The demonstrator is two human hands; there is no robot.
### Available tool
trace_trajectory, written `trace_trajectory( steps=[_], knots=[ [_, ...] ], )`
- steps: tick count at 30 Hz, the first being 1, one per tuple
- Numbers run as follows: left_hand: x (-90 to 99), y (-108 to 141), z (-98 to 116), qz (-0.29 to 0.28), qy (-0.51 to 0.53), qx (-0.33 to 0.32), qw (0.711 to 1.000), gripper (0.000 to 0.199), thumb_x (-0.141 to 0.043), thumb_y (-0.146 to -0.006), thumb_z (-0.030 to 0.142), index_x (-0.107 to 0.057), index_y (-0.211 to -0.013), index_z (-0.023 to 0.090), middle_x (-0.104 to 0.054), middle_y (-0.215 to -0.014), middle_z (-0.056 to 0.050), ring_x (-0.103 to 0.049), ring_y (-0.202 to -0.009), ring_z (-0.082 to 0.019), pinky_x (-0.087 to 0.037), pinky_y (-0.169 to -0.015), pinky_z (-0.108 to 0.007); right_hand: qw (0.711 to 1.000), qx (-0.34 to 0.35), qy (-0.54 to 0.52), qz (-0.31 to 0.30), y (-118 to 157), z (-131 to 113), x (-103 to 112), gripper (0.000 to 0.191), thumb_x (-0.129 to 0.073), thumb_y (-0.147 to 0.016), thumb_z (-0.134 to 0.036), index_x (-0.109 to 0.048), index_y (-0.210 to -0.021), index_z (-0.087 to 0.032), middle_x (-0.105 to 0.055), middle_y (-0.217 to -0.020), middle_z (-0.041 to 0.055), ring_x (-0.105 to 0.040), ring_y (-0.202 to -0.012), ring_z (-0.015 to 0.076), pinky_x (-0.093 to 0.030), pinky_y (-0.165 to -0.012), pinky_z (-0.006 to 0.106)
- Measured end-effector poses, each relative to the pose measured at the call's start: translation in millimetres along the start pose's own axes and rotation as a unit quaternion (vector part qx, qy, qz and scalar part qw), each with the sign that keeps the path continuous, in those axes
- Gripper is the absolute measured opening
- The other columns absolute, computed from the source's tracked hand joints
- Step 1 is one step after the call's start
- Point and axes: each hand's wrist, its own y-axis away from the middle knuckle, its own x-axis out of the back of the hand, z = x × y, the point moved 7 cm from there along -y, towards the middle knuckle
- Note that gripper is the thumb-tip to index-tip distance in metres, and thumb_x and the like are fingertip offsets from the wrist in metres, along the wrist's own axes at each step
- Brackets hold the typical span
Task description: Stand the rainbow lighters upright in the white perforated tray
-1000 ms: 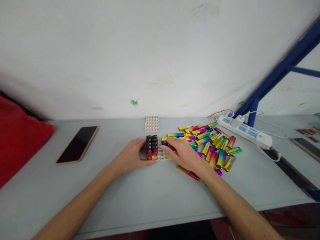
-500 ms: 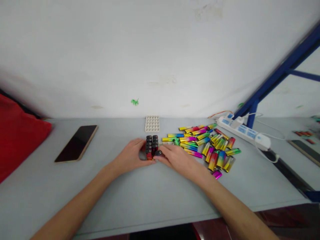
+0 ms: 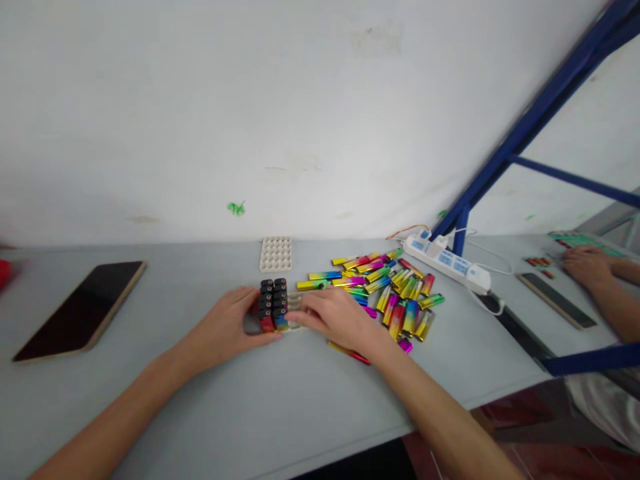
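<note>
Another person's hand (image 3: 585, 263) has appeared beyond the power strip (image 3: 445, 260) at right

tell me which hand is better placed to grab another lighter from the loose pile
Probably the right hand: it lies between the tray of standing lighters and the loose pile, almost touching it. The left hand rests against the tray's far side from the pile.

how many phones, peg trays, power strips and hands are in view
phones: 2, one dark phone at left, one phone at right
trays: 2, an empty tray by the wall, a tray with upright lighters
power strips: 1, power strip
hands: 3, left hand, right hand, a co-worker's hand
total: 8
</note>
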Motion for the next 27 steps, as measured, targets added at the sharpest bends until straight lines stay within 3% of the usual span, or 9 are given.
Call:
trace_trajectory(
  steps=[2, 5, 9, 15, 20, 22, 27],
  knots=[
    [-0.6, -0.9, -0.9, -0.004, -0.001, 0.003, 1.000, 0.046, -0.082, -0.069, 0.065, -0.067, -0.092, 0.028, -0.076, -0.098, -0.007, -0.071, -0.095, -0.033, -0.056, -0.090, -0.044, 0.998, -0.050, 0.010, 0.043, 4.7, 26.8, 13.2, 0.038, -0.051, -0.112, -0.043, -0.071, -0.092, -0.018, -0.073, -0.085, 0.0055, -0.068, -0.081, 0.0187, -0.047, -0.078, 0.029],
    [-0.6, -2.4, -0.6, -0.010, -0.008, 0.009, 1.000, 0.048, -0.080, -0.070, 0.068, -0.066, -0.091, 0.027, -0.076, -0.098, -0.008, -0.071, -0.093, -0.033, -0.057, -0.087, -0.044, 0.989, -0.113, 0.040, 0.088, 14.1, 68.0, 27.9, 0.023, -0.058, -0.109, -0.030, -0.073, -0.112, -0.014, -0.074, -0.108, 0.0125, -0.068, -0.103, 0.0236, -0.050, -0.095, 0.035],
    [0.4, -3.5, 1.9, -0.021, -0.014, 0.011, 1.000, 0.051, -0.079, -0.069, 0.072, -0.065, -0.087, 0.026, -0.075, -0.096, -0.009, -0.070, -0.090, -0.033, -0.056, -0.086, -0.044, 0.988, -0.131, 0.040, 0.070, 22.1, 97.4, 31.0, 0.027, -0.067, -0.103, -0.025, -0.073, -0.126, -0.012, -0.072, -0.125, 0.0166, -0.065, -0.119, 0.0282, -0.048, -0.109, 0.044],
    [1.1, -2.7, 3.9, -0.034, -0.017, 0.008, 0.999, 0.048, -0.078, -0.072, 0.068, -0.067, -0.090, 0.025, -0.076, -0.099, -0.011, -0.071, -0.093, -0.034, -0.057, -0.086, -0.045, 0.991, -0.127, -0.003, 0.050, 32.4, 98.4, 43.9, 0.020, -0.073, -0.099, -0.024, -0.076, -0.116, -0.016, -0.075, -0.115, 0.0121, -0.069, -0.109, 0.0249, -0.051, -0.101, 0.040],
    [2.6, -1.6, 2.6, -0.019, -0.012, 0.005, 1.000, 0.051, -0.082, -0.069, 0.066, -0.070, -0.099, 0.026, -0.078, -0.106, -0.011, -0.073, -0.100, -0.036, -0.059, -0.091, -0.047, 0.991, -0.127, 0.029, -0.008, 35.2, 97.2, 38.9, 0.010, -0.075, -0.095, -0.016, -0.078, -0.104, -0.017, -0.074, -0.104, 0.0105, -0.069, -0.099, 0.0242, -0.051, -0.094, 0.038],
    [2.1, -1.1, 1.6, -0.020, -0.009, 0.006, 1.000, 0.053, -0.082, -0.069, 0.066, -0.070, -0.102, 0.026, -0.078, -0.108, -0.011, -0.073, -0.101, -0.036, -0.059, -0.092, -0.048, 0.992, -0.124, 0.024, 0.019, 32.5, 94.7, 40.6, 0.013, -0.069, -0.100, -0.020, -0.077, -0.110, -0.017, -0.073, -0.107, 0.0113, -0.069, -0.099, 0.0240, -0.052, -0.095, 0.039],
    [3.3, 0.8, -0.2, -0.023, 0.000, 0.001, 1.000, 0.057, -0.082, -0.071, 0.065, -0.070, -0.111, 0.027, -0.078, -0.116, -0.012, -0.073, -0.106, -0.037, -0.059, -0.096, -0.050, 0.977, -0.118, -0.069, 0.165, 24.7, 83.9, 53.5, 0.027, -0.053, -0.108, -0.027, -0.076, -0.120, -0.017, -0.073, -0.112, 0.0129, -0.070, -0.104, 0.0241, -0.053, -0.100, 0.042]
  ],
)
